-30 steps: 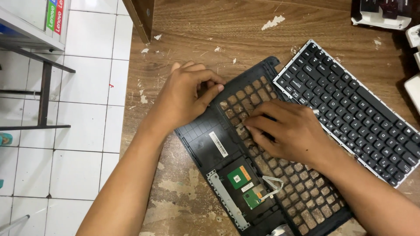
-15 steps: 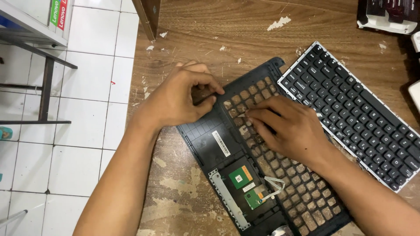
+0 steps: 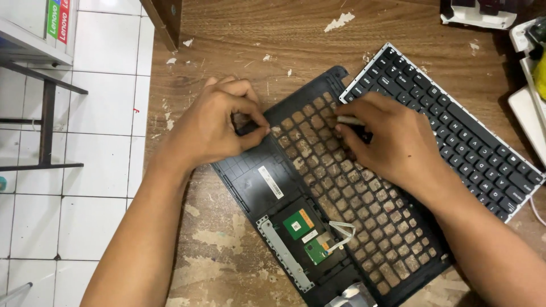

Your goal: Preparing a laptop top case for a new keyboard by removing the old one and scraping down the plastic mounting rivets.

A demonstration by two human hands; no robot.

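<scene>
A black laptop palmrest frame [image 3: 267, 182] lies upside down and slanted on the wooden table [image 3: 273, 40], its empty key grid dusty. My left hand [image 3: 219, 122] pinches the frame's upper left edge with thumb and fingers. My right hand [image 3: 392, 142] rests on the upper part of the grid and holds a thin light-coloured tool against it; the tool's tip is hidden. A loose black keyboard [image 3: 466, 136] lies to the right, touching the frame's top corner. Small green circuit boards [image 3: 301, 224] and a white ribbon cable [image 3: 341, 230] sit on the frame's lower part.
White devices [image 3: 529, 108] lie at the table's right edge, and a white object [image 3: 478, 14] at the top right. Paper scraps dot the worn tabletop. A white tiled floor [image 3: 96, 187] and a dark metal stand [image 3: 45, 119] are on the left.
The view has shifted a little. My right hand has moved up the key grid toward the frame's top corner. My left hand keeps its hold on the upper left edge.
</scene>
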